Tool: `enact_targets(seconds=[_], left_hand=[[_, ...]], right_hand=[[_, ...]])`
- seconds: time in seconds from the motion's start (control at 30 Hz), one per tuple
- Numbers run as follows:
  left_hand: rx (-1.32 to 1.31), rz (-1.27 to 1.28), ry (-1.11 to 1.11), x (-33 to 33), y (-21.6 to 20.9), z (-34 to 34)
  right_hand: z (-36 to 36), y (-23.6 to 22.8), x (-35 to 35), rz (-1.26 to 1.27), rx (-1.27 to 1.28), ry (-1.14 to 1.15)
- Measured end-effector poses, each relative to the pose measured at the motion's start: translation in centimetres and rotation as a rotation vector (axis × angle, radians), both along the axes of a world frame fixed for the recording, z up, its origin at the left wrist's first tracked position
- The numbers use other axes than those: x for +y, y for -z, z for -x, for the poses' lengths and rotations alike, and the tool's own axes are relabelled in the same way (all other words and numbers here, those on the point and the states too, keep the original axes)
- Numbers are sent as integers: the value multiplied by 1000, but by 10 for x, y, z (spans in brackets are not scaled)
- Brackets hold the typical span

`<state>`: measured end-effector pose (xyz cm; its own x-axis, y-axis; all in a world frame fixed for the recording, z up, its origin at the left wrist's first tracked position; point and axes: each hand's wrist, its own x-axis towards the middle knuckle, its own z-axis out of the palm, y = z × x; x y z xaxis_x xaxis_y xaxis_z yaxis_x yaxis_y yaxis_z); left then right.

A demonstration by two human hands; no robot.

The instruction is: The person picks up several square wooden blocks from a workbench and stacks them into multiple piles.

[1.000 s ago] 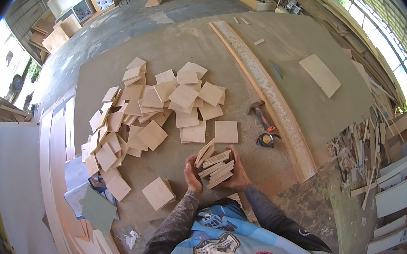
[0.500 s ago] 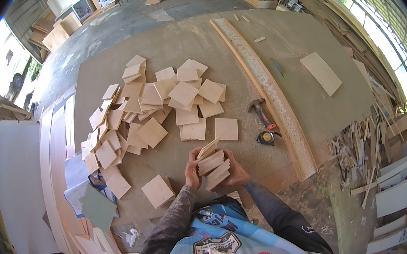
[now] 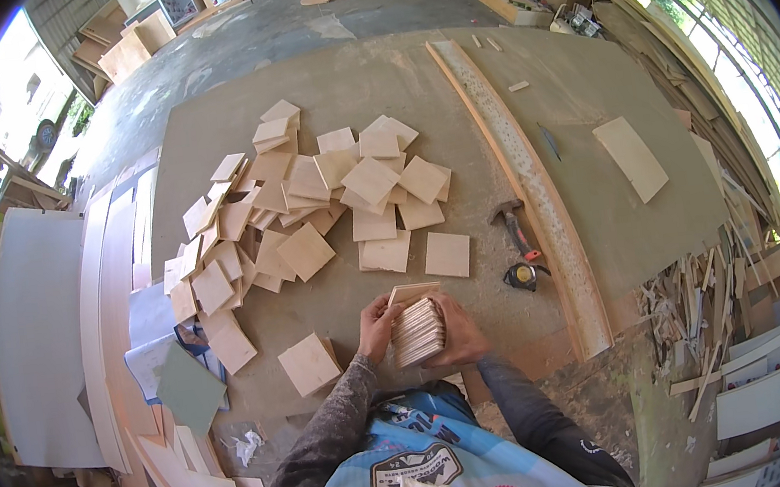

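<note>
Between my two hands, close to my body over the table's near edge, is a stack of square plywood pieces [image 3: 417, 333], its layered edges facing up. My left hand [image 3: 377, 328] is closed on the stack's left side, and my right hand [image 3: 457, 329] wraps its right side. One piece at the far end of the stack stands slightly apart from the rest. Beyond my hands a large loose heap of similar plywood squares [image 3: 304, 254] spreads over the table. A single square [image 3: 447, 255] lies just ahead of my right hand, and a few overlapping ones [image 3: 309, 365] lie left of my left hand.
To the right lie a hammer [image 3: 514, 230], a tape measure [image 3: 520, 276] and a long wooden strip [image 3: 529, 191]. Beyond it are a pencil-like blue stick [image 3: 548, 141] and a rectangular board [image 3: 631, 159]. A green sheet [image 3: 191, 390] rests over papers at left. Offcuts [image 3: 697, 316] pile at right.
The plywood pieces in my hands, earlier fanned and uneven, are now squared into a more even stack. My view has shifted slightly, so the table appears a little farther right.
</note>
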<state>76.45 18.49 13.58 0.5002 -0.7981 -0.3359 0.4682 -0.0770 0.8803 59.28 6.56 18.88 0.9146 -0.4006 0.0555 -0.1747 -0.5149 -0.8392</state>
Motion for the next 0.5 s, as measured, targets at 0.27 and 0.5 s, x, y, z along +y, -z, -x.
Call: enact_targets(seconds=[0.27, 0.5], left_hand=[[-860, -195, -247, -7, -26, -14], [-988, -134, -183, -9, -19, -8]], right_hand=[[15, -80, -29, 597, 81, -70], [13, -28, -20, 902, 453, -267]])
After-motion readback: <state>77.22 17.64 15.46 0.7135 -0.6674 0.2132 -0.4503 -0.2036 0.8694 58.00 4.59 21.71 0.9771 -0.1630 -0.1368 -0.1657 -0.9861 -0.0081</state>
